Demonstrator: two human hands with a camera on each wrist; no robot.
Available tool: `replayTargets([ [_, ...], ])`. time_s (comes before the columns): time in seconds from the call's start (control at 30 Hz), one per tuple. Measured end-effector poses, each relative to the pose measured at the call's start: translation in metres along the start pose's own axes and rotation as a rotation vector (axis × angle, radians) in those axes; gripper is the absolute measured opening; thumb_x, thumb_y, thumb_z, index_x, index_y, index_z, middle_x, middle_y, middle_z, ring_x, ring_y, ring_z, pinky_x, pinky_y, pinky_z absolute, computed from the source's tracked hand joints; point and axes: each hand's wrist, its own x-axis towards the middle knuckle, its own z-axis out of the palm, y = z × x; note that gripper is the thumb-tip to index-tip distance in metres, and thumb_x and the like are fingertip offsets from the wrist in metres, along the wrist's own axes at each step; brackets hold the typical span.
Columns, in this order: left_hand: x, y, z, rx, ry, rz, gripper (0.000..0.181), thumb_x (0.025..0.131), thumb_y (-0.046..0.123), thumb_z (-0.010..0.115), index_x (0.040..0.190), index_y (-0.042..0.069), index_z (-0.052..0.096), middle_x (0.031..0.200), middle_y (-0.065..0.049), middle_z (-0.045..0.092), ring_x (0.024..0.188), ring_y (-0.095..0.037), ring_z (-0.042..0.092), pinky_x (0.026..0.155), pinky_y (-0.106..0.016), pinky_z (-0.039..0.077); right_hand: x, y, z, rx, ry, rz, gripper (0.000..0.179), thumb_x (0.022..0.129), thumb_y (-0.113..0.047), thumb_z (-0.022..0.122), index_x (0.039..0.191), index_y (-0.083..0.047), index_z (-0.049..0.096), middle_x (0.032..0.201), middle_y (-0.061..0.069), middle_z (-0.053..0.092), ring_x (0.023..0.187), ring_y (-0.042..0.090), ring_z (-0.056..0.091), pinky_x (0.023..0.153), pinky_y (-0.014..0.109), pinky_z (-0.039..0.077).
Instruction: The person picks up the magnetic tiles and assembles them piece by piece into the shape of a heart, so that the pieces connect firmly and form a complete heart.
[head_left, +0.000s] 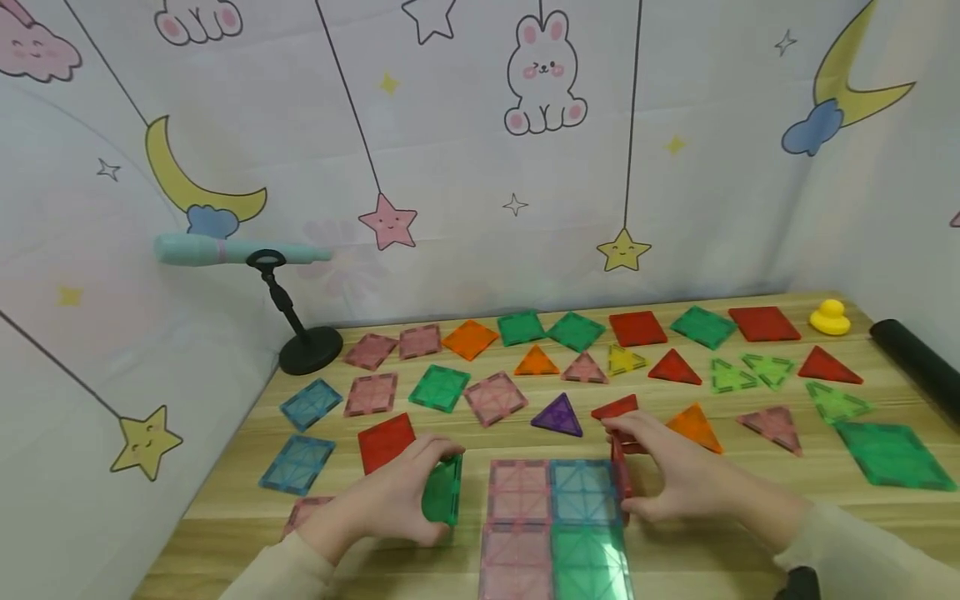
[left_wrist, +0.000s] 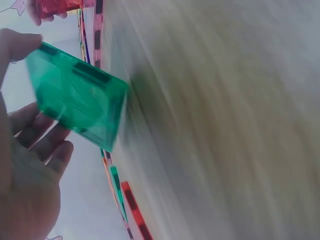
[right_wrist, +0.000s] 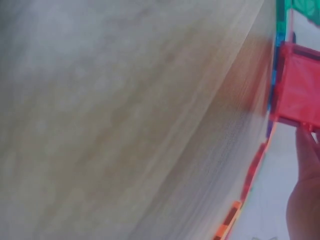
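My left hand (head_left: 393, 498) pinches a green square magnetic tile (head_left: 442, 492) by its edges, thumb on one side and fingers on the other. The left wrist view shows this green tile (left_wrist: 77, 97) tilted above the wood. With thumb and fingers my right hand (head_left: 671, 468) grips a red square tile (head_left: 622, 468), stood upright along the right edge of a blue tile (head_left: 585, 492). That blue tile lies flat in a two-by-two block with two pink tiles (head_left: 519, 493) and a green tile (head_left: 588, 560). In the right wrist view the red tile (right_wrist: 302, 92) faces the camera.
Loose square and triangular tiles spread across the wooden table (head_left: 225, 517), among them a purple triangle (head_left: 558, 416) and a large green square (head_left: 894, 454). At the back stand a black stand (head_left: 309, 348) holding a pale green stick (head_left: 202, 250), and a yellow duck (head_left: 829, 318).
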Motion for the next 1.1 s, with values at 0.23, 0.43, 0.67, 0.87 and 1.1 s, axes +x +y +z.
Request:
replayTargets([
  [0.23,0.0,0.001,0.005,-0.117,0.087,0.056,0.081,0.068,0.025,0.074,0.139,0.012,0.038,0.133,0.001,0.032,0.112,-0.017,0.046,0.092,-0.038,0.045,0.0,0.002,0.0,-0.039,0.003,0.0,0.079,0.074,-0.033,0.079,0.138,-0.01,0.038,0.128,0.005,0.048,0.11,0.014,0.05,0.089,0.039,0.047],
  [0.43,-0.005,-0.006,0.01,-0.124,0.103,0.025,0.074,0.071,0.023,0.071,0.137,0.011,0.038,0.131,0.002,0.042,0.115,-0.015,0.048,0.096,-0.039,0.042,0.0,0.001,0.001,-0.045,0.006,0.0,0.079,0.074,-0.033,0.079,0.137,-0.008,0.04,0.128,0.006,0.048,0.109,0.015,0.051,0.088,0.04,0.047],
  [0.67,-0.002,-0.011,0.013,-0.045,0.011,-0.016,0.083,0.074,0.029,0.073,0.144,0.013,0.032,0.138,-0.002,0.04,0.119,-0.018,0.041,0.095,-0.043,0.042,-0.002,0.0,-0.001,-0.031,0.002,0.046,0.079,0.074,-0.035,0.079,0.136,-0.006,0.04,0.127,0.005,0.049,0.11,0.017,0.052,0.089,0.042,0.047],
  [0.87,0.001,-0.012,0.012,0.131,-0.132,-0.065,0.087,0.07,0.05,0.073,0.144,0.022,0.037,0.139,0.004,0.04,0.121,-0.021,0.037,0.096,-0.048,0.038,-0.001,-0.001,-0.002,-0.031,-0.004,0.041,0.078,0.075,-0.037,0.078,0.136,-0.006,0.04,0.13,0.005,0.048,0.114,0.021,0.05,0.09,0.046,0.046],
  [1.1,0.006,-0.008,0.012,0.206,-0.145,0.002,0.072,0.07,0.056,0.072,0.131,0.023,0.052,0.118,0.006,0.044,0.103,-0.014,0.04,0.085,-0.033,0.044,-0.001,0.0,-0.002,-0.029,-0.013,0.063,0.079,0.076,-0.041,0.076,0.137,-0.007,0.04,0.131,0.004,0.046,0.115,0.023,0.049,0.089,0.048,0.045],
])
